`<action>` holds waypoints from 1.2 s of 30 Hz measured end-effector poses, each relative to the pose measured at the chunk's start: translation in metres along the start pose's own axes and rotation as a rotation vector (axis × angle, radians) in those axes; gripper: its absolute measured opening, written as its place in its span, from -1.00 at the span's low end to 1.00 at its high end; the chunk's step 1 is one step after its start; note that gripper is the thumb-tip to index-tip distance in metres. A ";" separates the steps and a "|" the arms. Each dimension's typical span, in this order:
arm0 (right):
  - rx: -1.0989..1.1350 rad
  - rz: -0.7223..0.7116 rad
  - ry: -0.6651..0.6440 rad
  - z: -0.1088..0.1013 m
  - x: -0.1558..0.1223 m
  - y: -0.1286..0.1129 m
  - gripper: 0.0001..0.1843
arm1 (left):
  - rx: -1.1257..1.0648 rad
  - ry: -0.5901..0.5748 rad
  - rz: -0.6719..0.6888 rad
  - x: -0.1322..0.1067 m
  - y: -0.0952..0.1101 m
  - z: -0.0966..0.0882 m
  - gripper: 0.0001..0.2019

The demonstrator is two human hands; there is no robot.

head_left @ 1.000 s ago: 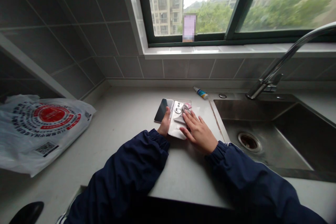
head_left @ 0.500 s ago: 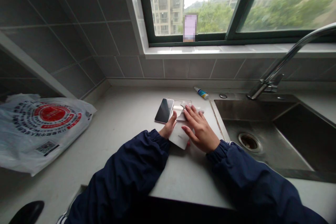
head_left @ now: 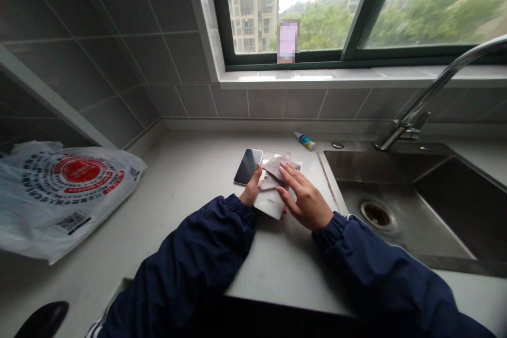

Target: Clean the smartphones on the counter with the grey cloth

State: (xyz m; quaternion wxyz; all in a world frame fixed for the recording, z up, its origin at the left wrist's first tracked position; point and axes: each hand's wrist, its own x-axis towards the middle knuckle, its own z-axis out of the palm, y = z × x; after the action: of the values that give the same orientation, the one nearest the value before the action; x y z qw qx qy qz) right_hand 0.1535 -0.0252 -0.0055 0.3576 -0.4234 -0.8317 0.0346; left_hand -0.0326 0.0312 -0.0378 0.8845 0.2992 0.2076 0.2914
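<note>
A white smartphone (head_left: 269, 205) lies back up on the stone countertop (head_left: 190, 222), with a crumpled grey cloth (head_left: 276, 171) covering its upper part and hiding the camera module. My right hand (head_left: 304, 196) rests on the cloth, its fingertips pressing down. My left hand (head_left: 252, 188) grips the phone's left edge. Just beyond that hand, a black-screened smartphone (head_left: 248, 167) lies face up on a clear plastic sheet (head_left: 275, 152), touching neither the cloth nor my right hand.
A small white and blue tube (head_left: 304, 140) lies at the back of the counter. To the right are a steel sink (head_left: 396, 211) and a chrome faucet (head_left: 412, 111). A printed white plastic bag (head_left: 67, 195) lies at the left.
The grey cloth has spread over the white phone, covering its camera module. My right hand has shifted slightly across it. The dark phone has stayed in place.
</note>
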 end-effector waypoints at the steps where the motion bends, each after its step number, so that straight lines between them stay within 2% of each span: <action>1: -0.007 0.016 -0.017 0.001 0.000 0.001 -0.35 | -0.018 0.007 0.012 0.001 0.000 0.001 -0.01; 6: -0.059 0.074 -0.075 0.007 -0.002 0.009 -0.26 | -0.107 -0.018 0.174 0.003 -0.001 0.015 -0.16; 10: -0.083 0.113 -0.075 0.011 -0.004 0.015 -0.18 | -0.060 -0.015 0.145 -0.002 0.001 0.025 -0.27; 17: -0.085 0.050 -0.116 0.012 -0.004 0.017 -0.12 | -0.107 0.004 0.144 -0.009 0.004 0.040 -0.34; 22: -0.040 -0.027 -0.206 0.014 -0.005 0.013 -0.13 | -0.206 0.050 0.198 -0.002 0.002 0.039 -0.24; 28: 0.012 -0.097 -0.291 0.011 -0.004 0.000 -0.16 | -0.303 0.160 0.119 -0.003 0.003 0.034 -0.09; 36: 0.097 -0.202 -0.348 -0.003 0.000 -0.018 -0.22 | -0.314 0.271 0.080 -0.014 0.009 0.044 0.00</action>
State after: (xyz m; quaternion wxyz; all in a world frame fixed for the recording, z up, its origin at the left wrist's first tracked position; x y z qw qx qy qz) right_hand 0.1426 -0.0372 0.0031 0.2300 -0.3077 -0.9166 0.1111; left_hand -0.0229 0.0101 0.0035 0.8720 0.1237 0.2647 0.3927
